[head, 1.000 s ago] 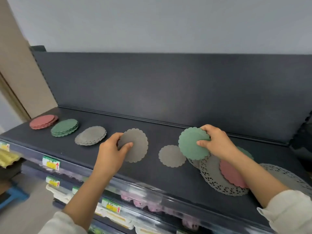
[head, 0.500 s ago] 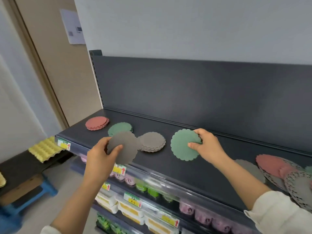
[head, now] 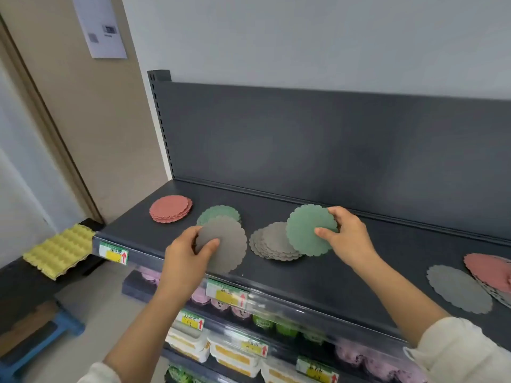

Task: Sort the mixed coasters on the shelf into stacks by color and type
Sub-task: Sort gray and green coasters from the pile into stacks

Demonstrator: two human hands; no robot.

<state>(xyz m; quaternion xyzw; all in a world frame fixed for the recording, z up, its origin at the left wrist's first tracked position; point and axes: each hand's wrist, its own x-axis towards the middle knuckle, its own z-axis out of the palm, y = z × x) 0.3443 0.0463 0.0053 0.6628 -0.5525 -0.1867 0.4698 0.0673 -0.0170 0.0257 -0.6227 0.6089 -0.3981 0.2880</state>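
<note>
Left hand (head: 185, 261) is pinching a grey coaster (head: 225, 244) above the green stack (head: 221, 214); right hand (head: 345, 239) grips a green coaster (head: 307, 230) over the grey stack (head: 272, 243). Red stack (head: 170, 208) sits far left on the shelf (head: 318, 275).

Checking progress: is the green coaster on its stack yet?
No. The right hand holds the green coaster tilted over the grey stack, not the green stack.

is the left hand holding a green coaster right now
No, the left hand grips a grey coaster; the green coaster is in the right hand.
</note>
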